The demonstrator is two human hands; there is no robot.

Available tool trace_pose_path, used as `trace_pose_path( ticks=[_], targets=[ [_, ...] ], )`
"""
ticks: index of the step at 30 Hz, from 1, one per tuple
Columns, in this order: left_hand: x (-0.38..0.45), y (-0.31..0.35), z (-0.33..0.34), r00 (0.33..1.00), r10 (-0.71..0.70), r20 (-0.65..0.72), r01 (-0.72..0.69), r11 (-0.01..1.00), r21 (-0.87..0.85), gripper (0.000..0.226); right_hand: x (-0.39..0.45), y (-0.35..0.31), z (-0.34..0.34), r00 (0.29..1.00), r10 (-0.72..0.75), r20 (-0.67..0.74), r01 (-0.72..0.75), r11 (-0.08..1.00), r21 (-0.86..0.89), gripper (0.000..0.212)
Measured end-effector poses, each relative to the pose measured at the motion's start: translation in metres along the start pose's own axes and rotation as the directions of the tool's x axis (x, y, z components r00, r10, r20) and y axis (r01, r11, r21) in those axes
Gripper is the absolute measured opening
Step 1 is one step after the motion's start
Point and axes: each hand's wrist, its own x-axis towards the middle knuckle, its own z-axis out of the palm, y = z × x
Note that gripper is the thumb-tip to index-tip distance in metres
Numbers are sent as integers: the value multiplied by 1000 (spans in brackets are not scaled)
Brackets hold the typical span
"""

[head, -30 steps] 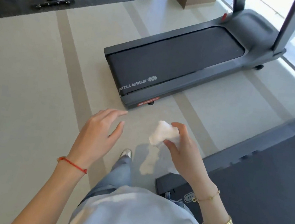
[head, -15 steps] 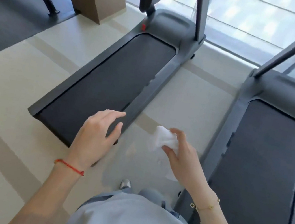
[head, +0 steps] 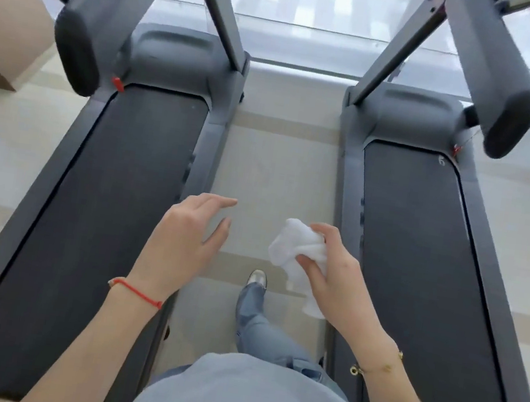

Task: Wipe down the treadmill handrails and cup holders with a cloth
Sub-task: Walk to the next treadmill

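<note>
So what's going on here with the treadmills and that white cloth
A person stands in the aisle between two treadmills, the left treadmill and the right treadmill. The right hand holds a bunched white cloth; the left hand hovers open, holding nothing. The cloth touches neither machine. The padded handrail ends lie further ahead, so no wiping is happening at this moment.

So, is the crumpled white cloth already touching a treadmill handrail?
No, the right hand holds the crumpled white cloth in the air above the floor strip between the two treadmills, away from both padded grey handrails.
</note>
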Motion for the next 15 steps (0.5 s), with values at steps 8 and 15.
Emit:
trace_pose_path(
  ticks=[8, 15],
  targets=[
    [188, 17, 12, 989, 145, 25, -144, 989, -45, 31, 143, 13, -48, 990, 77, -120, -75, 997, 14, 40],
    [318, 50, 36, 937, 330, 114, -320, 942, -97, 29, 222, 31, -97, 953, 170, -252, -171, 985, 20, 39]
  ],
)
